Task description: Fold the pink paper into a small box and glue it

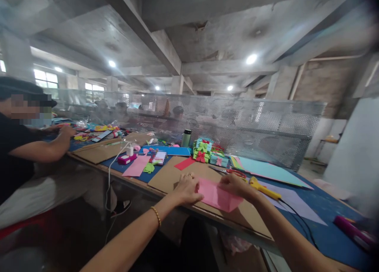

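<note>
A pink folded sheet (220,196) lies on brown cardboard (168,176) at the table's front edge. My left hand (188,190), with a ring and a gold bracelet on that arm, has its fingers apart and rests at the sheet's left end. At the sheet's upper right, my right hand (235,186) is closed with its fingertips on the paper edge. Just beyond my hands lie red-handled scissors (236,173) and a yellow glue gun (264,188) with a black cord. A red paper strip (184,163) sits on the cardboard's far part.
Small bow-topped paper boxes (203,150) are stacked near a green bottle (186,137). Coloured sheets (272,171) lie at the right, and a purple object (352,230) at the far right. On the left are a white charger (129,149) with a cable and a seated person (17,145).
</note>
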{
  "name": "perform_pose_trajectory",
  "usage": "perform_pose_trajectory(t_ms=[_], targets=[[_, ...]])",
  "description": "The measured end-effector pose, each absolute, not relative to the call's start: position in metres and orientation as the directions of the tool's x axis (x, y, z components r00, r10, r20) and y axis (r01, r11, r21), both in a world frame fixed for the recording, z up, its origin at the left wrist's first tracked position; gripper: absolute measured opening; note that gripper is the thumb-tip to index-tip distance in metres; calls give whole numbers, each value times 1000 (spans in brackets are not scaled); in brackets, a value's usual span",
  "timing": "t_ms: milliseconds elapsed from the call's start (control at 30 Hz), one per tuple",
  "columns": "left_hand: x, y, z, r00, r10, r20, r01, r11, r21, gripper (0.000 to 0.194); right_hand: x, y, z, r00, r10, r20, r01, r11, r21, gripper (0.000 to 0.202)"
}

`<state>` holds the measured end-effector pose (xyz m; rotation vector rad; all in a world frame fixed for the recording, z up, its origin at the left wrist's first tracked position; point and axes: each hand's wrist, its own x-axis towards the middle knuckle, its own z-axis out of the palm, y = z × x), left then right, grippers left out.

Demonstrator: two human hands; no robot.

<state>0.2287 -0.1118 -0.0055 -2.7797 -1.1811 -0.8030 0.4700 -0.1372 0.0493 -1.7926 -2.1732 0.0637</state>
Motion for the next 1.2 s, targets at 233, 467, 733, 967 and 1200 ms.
perform_pose_trajectory(t_ms=[233,467,733,967,1200], targets=[[216,-112,-10,622,587,518,622,-772,128,8,477,-140,56,-162,963,214,924,224,-310,22],[213,-127,-8,548,628,553,669,-726,161,14,467,-150,64,-167,982,89,907,188,-376,17],[226,-149,24,338,812,476,661,-565,494,36,438,-170,72,-129,970,206,911,198,-363,21],[246,-140,22,383,884,269,403,-422,812,37,400,-203,71,-76,920,384,921,212,-326,27],[240,-142,24,352,878,325,172,-402,899,15,413,-193,58,-115,929,352,770,308,-559,50]])
